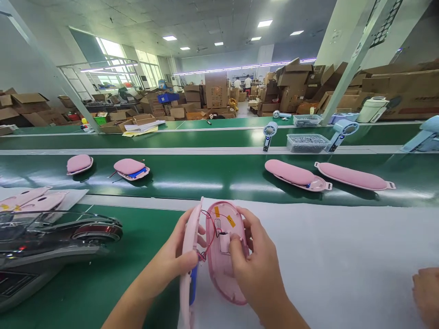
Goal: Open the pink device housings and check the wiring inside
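My left hand (173, 256) grips a pink plastic shell half (188, 244), which stands on edge with a blue part (193, 285) on its inner side. Red and black wires (212, 235) run from it to a second pink oval shell half (219, 272), its open inside facing up. My right hand (262, 262) holds this second half by its far right rim, the thumb pressed beside a small pale block (224, 242) inside. Two yellow tape strips (231, 221) stick to the inside near the far end. My right palm covers part of the near right rim.
White sheet (336, 265) covers the bench on the right. A dark, glossy model-like object (58, 251) stands at left. Pink assemblies (290, 173) lie on the green belt (192, 176) ahead. Beyond are blue handheld fans (270, 130) and a clear tub (307, 144). Another person's hand (427, 292) shows at right.
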`<state>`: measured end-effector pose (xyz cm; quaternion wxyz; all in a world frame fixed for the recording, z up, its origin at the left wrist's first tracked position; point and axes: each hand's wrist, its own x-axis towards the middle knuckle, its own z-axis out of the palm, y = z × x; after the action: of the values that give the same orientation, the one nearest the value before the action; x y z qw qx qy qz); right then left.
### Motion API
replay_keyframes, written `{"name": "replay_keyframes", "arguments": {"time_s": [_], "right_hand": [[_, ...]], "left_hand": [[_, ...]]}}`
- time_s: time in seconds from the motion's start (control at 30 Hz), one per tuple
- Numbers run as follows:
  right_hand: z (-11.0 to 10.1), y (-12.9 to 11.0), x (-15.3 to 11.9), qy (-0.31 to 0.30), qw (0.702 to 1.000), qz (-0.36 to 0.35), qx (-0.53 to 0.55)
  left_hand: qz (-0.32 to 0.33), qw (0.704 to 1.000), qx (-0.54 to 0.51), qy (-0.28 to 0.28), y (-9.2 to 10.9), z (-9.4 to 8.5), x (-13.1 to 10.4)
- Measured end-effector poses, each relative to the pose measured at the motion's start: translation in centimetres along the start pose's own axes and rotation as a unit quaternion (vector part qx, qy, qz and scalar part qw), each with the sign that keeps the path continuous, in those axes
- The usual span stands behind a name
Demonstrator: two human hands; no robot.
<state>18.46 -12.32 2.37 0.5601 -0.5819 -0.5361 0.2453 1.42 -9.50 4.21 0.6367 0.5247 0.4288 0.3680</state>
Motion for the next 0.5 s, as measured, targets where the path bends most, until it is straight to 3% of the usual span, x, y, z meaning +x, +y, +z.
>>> {"name": "replay_keyframes", "arguments": {"time_s": [0.13, 0.37, 0.5], "right_hand": [[-0.1, 0.1, 0.0, -0.02, 0.999, 0.03, 0.001], [0.2, 1.6, 0.2, 0.0, 0.992, -0.043, -0.121], [0.0, 1.3, 0.1, -0.02, 0.982, -0.111, -0.154]], "left_hand": [[-0.005, 0.995, -0.088, -0.04, -0.4, 0.0, 0.0], [-0.115, 0.965, -0.223, -0.072, -0.9, -0.4, 0.1], [-0.124, 0.947, -0.285, -0.079, -0.4, -0.2, 0.4]]}}
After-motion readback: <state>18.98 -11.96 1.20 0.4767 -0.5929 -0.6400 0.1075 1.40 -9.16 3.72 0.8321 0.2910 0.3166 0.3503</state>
